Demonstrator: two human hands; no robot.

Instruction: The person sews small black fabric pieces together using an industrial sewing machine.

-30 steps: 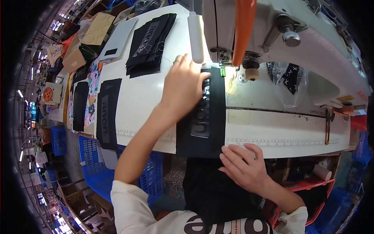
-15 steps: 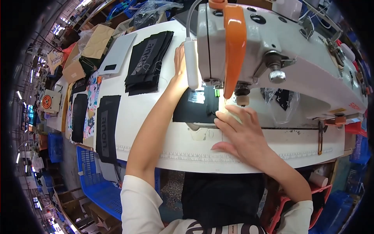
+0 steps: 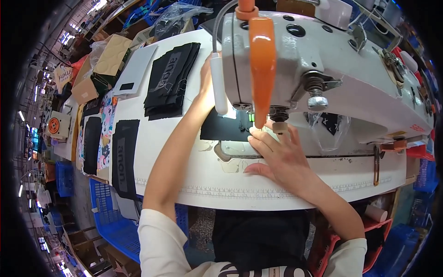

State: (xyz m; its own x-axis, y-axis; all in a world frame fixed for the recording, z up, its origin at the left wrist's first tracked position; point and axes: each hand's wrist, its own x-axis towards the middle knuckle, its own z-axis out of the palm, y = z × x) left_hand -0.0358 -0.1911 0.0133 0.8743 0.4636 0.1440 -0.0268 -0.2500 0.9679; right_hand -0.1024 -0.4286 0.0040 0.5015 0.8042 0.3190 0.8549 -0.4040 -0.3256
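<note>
Your right hand [image 3: 277,154] lies open and flat on the white desk [image 3: 184,157], fingers spread. It grips nothing, and its fingertips [image 3: 253,135] touch the near edge of the black fabric piece [image 3: 220,131]. That piece lies on the sewing machine [image 3: 332,69] bed, just left of the presser foot and under the orange lever [image 3: 261,64]. Your left hand [image 3: 206,76] reaches past the fabric beside the white lamp tube [image 3: 219,85], which partly hides it, so I cannot tell how far open it is or whether it holds anything. A stack of black labelled pieces [image 3: 170,81] sits further left, well apart from the hands, and one more labelled strip [image 3: 123,154] lies near the desk's left end.
</note>
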